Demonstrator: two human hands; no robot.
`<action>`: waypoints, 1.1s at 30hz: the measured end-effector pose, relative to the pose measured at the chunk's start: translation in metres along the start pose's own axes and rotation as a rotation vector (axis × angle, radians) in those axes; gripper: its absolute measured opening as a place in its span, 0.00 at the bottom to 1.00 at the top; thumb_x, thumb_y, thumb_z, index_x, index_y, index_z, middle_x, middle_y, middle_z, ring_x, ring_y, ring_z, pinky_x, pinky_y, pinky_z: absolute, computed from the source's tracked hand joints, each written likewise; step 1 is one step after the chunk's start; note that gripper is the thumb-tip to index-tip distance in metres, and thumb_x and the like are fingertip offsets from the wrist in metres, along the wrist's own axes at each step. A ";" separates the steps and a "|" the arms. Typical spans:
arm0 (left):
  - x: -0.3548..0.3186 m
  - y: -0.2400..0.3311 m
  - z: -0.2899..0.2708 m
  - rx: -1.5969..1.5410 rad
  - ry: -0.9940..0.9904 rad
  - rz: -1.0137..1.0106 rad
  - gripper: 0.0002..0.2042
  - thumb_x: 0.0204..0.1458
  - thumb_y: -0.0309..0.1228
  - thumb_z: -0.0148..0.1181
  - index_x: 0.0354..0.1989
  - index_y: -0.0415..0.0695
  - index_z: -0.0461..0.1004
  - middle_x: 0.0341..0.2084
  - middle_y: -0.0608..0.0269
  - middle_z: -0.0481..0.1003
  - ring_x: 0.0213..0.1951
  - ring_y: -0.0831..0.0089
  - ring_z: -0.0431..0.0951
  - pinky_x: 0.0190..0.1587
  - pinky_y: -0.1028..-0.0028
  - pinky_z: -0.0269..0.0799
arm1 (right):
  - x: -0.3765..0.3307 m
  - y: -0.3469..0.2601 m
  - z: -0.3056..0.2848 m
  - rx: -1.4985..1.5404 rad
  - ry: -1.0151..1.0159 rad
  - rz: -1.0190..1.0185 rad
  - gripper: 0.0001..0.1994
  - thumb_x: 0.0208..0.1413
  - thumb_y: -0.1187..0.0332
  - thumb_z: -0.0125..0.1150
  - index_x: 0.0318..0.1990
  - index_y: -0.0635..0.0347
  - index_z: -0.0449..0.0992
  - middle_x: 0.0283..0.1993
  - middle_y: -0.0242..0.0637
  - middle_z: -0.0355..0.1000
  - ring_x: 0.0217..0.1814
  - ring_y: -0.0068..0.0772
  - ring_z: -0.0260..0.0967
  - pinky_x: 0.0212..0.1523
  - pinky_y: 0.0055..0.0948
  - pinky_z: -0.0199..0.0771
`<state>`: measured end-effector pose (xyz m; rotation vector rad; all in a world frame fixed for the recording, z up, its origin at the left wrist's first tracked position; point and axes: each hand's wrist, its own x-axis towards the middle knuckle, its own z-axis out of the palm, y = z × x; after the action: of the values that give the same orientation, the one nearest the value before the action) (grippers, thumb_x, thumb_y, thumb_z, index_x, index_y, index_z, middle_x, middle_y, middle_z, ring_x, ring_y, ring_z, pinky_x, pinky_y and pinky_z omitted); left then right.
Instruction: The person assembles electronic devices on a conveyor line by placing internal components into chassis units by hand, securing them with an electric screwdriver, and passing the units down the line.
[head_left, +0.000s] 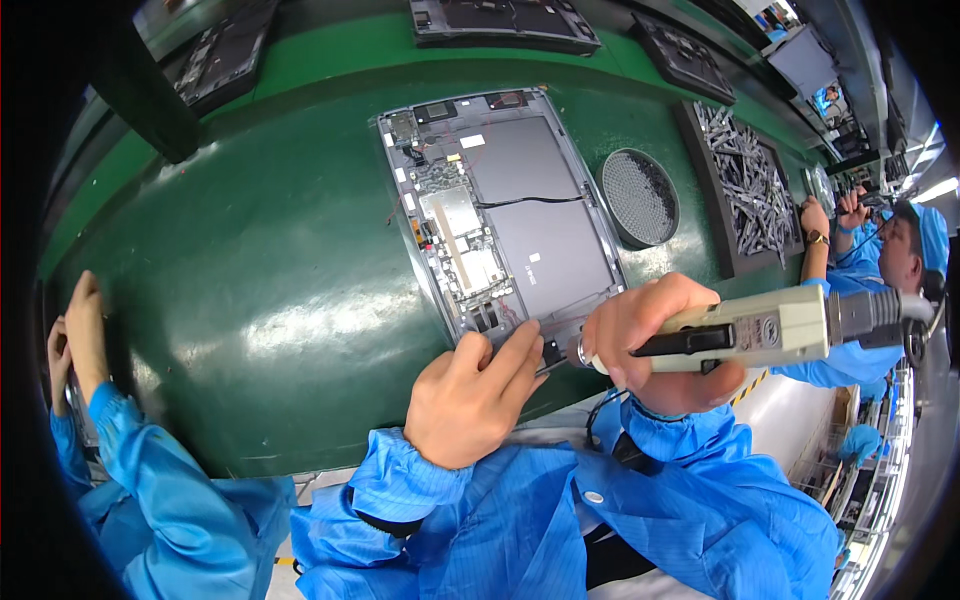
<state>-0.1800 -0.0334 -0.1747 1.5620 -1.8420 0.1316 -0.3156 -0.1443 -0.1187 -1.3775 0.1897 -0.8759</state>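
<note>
An opened tablet-like device (540, 255) lies on the green bench, its circuit board (455, 240) and large grey battery (535, 190) exposed. A black cable (530, 201) runs across the battery. My left hand (465, 400) has its bent fingers pressed together on the device's near edge; what the fingertips pinch, if anything, is hidden. Wrapped in my right hand (655, 345) is a cream electric screwdriver (780, 332) with a black lever. Its tip points left at the device's near edge, close to my left fingertips, and its contact there is hard to make out.
A round dish of tiny parts (638, 197) stands right of the device. Past it sits a dark tray (728, 235) heaped with small grey pieces. More opened devices (505, 22) line the far side. A black post (150, 100) rises at far left. Co-workers' hands (88, 325) are at both sides.
</note>
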 end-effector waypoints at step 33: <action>0.024 0.017 -0.016 0.221 -0.348 0.114 0.17 0.40 0.36 0.67 0.43 0.53 0.78 0.43 0.67 0.74 0.27 0.70 0.68 0.24 0.76 0.70 | 0.061 -0.002 -0.138 0.062 0.710 -0.200 0.16 0.49 0.59 0.65 0.28 0.66 0.73 0.14 0.30 0.63 0.13 0.17 0.59 0.18 0.21 0.65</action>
<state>-0.1886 -0.0409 -0.1436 1.7134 -2.2526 0.1245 -0.3572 -0.2895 -0.1265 -0.9892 0.5673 -1.5065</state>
